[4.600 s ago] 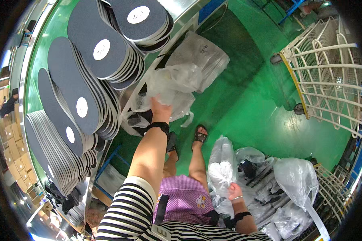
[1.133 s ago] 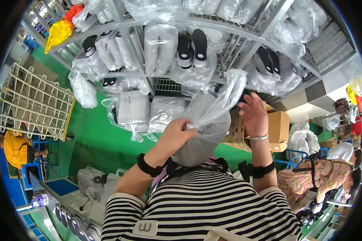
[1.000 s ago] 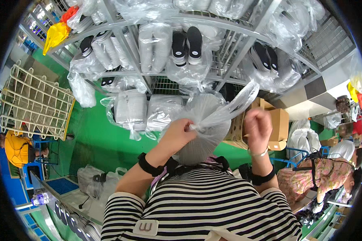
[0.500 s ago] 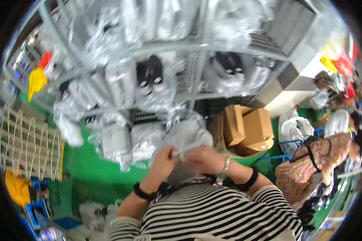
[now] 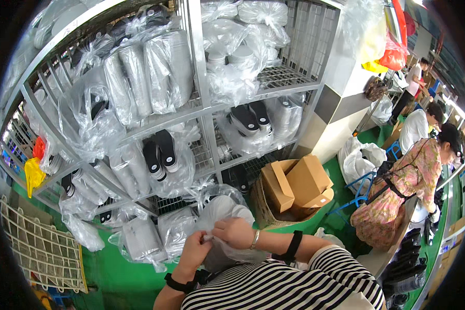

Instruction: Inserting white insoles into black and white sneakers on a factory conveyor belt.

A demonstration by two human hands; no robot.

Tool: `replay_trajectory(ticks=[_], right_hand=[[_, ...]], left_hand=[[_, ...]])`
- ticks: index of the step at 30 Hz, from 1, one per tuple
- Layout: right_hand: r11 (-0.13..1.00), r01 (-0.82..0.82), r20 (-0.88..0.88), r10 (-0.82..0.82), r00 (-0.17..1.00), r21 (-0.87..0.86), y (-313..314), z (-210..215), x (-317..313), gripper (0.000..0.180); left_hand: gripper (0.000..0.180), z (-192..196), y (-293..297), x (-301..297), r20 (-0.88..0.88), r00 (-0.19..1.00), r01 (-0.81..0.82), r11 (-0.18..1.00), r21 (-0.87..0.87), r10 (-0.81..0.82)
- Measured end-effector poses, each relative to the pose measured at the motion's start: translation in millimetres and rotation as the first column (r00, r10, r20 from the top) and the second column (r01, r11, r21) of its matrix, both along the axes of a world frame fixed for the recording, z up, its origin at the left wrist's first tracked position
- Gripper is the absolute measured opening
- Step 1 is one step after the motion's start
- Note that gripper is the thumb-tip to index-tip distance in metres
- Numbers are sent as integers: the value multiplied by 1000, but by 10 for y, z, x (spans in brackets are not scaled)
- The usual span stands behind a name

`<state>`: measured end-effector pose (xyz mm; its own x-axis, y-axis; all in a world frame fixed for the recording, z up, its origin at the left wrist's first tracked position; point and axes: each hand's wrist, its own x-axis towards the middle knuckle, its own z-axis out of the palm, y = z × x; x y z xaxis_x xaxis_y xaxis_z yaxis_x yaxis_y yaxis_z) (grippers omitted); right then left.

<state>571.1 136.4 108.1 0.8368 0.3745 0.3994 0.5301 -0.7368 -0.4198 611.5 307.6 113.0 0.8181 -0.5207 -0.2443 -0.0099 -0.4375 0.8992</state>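
Head view: both hands meet at the chest, working the neck of a clear plastic bag stuffed with pale insoles; the left hand is pinched shut on the bag's gathered mouth from below; the right hand folds over the top, fingers closed on the same twist of film, bracelet at the wrist; the bag hangs against the striped shirt, just in front of the wire shelving packed with more bagged insoles. To do this well, by the look of it, she should keep the neck bunched tight in one hand while the other winds or knots; slack film would let the stack slide. Cardboard boxes sit in a basket to the right; a co-worker in a floral dress stands well apart.
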Motion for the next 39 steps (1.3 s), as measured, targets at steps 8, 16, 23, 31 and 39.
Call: replay_trajectory(ticks=[8, 16, 23, 31, 39], right_hand=[[938, 18, -214, 60, 975, 346, -214, -82, 42, 14], [762, 325, -693, 216, 688, 560, -367, 141, 246, 13], [695, 328, -477, 25, 879, 640, -108, 42, 205, 14], [501, 541, -709, 238, 664, 675, -176, 30, 312, 19], [799, 244, -736, 326, 593, 550, -492, 189, 14, 28]], left_hand=[[30, -13, -25, -16, 28, 1000, -10, 998, -57, 11], [25, 82, -142, -107, 66, 998, 15, 1000, 23, -17], [26, 131, -121, -162, 69, 997, -31, 999, -21, 32], [27, 47, -95, -126, -100, 994, -63, 993, -102, 52], [23, -21, -25, -136, -94, 992, -89, 994, -58, 83]])
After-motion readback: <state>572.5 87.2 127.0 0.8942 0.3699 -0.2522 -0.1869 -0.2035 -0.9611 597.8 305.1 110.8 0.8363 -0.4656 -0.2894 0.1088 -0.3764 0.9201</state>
